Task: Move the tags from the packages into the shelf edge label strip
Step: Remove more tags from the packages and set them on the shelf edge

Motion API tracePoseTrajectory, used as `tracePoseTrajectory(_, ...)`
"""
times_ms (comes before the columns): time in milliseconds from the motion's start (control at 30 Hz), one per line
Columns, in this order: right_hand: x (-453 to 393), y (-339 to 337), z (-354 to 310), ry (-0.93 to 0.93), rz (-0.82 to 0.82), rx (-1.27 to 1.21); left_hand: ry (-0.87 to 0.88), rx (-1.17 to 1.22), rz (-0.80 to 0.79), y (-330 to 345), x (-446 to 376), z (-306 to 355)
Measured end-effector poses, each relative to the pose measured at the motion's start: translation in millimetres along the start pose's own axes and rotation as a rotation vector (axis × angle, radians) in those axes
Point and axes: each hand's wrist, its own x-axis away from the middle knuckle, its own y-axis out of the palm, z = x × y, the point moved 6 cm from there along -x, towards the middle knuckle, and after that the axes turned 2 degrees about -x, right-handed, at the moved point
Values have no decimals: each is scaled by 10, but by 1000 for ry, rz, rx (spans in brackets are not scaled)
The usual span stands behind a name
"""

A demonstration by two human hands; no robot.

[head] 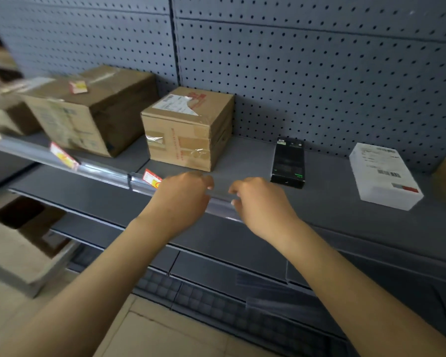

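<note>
Left hand (pixel 183 195) curled over label strip (pixel 106 172), half-hiding red tag (pixel 151 178), right hand (pixel 258 202) pinching strip

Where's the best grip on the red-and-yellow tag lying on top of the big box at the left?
Pinch the tag by its near-right corner, coming from above and the front. It seems to lie flat on the large box top, so a thin edge pinch probably works best. Both the left hand and right hand are at the label strip.
</note>
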Motion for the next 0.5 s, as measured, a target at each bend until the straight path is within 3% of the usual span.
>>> tracePoseTrajectory(500, -1101, 450, -2245, -317, -56, -152, -361, -114, 27, -451, 859, -2270)
